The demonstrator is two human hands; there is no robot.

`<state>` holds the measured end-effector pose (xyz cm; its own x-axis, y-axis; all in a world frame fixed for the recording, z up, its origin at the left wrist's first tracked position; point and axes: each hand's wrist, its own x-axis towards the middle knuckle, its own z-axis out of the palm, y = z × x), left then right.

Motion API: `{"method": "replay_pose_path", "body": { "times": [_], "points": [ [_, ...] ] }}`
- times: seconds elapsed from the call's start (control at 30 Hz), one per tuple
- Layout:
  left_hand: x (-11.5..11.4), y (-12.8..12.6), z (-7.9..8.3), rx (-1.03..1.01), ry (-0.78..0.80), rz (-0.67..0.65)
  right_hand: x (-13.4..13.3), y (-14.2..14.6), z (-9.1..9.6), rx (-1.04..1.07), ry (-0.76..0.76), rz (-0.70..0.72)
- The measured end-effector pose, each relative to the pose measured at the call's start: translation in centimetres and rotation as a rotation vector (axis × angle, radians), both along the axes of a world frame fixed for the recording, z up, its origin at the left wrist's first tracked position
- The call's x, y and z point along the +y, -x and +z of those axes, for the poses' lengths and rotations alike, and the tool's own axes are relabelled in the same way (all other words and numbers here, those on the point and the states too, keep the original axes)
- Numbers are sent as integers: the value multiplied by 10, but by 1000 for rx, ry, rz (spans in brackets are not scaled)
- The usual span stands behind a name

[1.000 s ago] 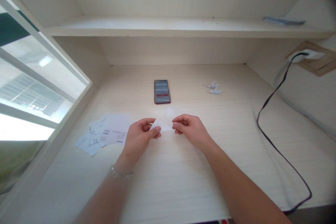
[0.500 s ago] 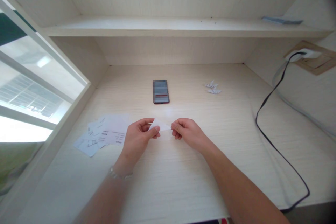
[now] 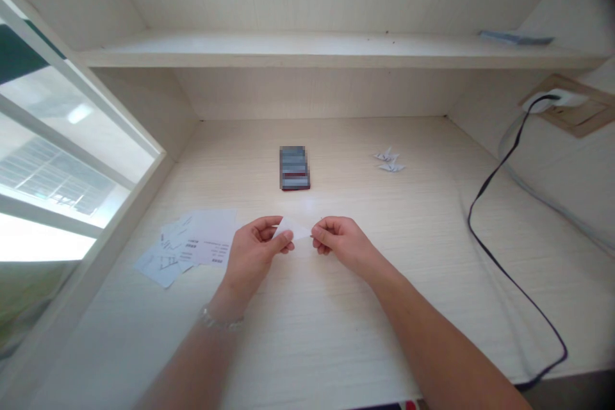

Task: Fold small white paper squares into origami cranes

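Note:
A small folded piece of white paper (image 3: 298,229), roughly triangular, is held between my two hands above the desk. My left hand (image 3: 259,243) pinches its left part, thumb on top and fingers behind. At its right corner, the thumb and fingertips of my right hand (image 3: 339,237) are closed on the paper's tip. Two small folded paper figures (image 3: 391,161), pointed like cranes, lie farther back on the right. Beside my left hand rests a loose pile of printed white paper sheets (image 3: 192,243).
A phone-like dark rectangle (image 3: 295,168), its face blurred, lies at the desk's middle back. On the right, a black cable (image 3: 500,266) runs from a wall socket (image 3: 576,106) to the front edge. Above is a shelf (image 3: 288,59); a window (image 3: 57,154) borders the left.
My right fingertips have moved very slightly left along the paper's right corner. My left hand and everything on the desk look the same.

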<state>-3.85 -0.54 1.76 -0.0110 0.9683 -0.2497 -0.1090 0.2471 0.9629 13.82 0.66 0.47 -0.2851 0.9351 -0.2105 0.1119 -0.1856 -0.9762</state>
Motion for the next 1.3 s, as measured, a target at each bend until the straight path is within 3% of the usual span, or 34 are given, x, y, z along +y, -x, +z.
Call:
{"method": "replay_pose_path", "body": {
  "times": [0.13,0.27,0.5,0.73,1.1,1.3],
  "points": [
    [0,2,-3,-6,-9,9,1,-3,1,-18,-38,-41],
    [0,1,-3,-15,-5,0,-2,0,0,-67,-102,9],
    [0,0,-1,-167,77,-4,-2,0,-2,98,-6,23],
    [2,4,-4,-259,162,-32,1,-1,0,78,0,-18],
    [1,-1,-3,-174,115,-27,-3,3,-4,91,41,42],
    [-1,-3,-7,0,42,-95,-2,3,-5,10,3,90]
  ]
}}
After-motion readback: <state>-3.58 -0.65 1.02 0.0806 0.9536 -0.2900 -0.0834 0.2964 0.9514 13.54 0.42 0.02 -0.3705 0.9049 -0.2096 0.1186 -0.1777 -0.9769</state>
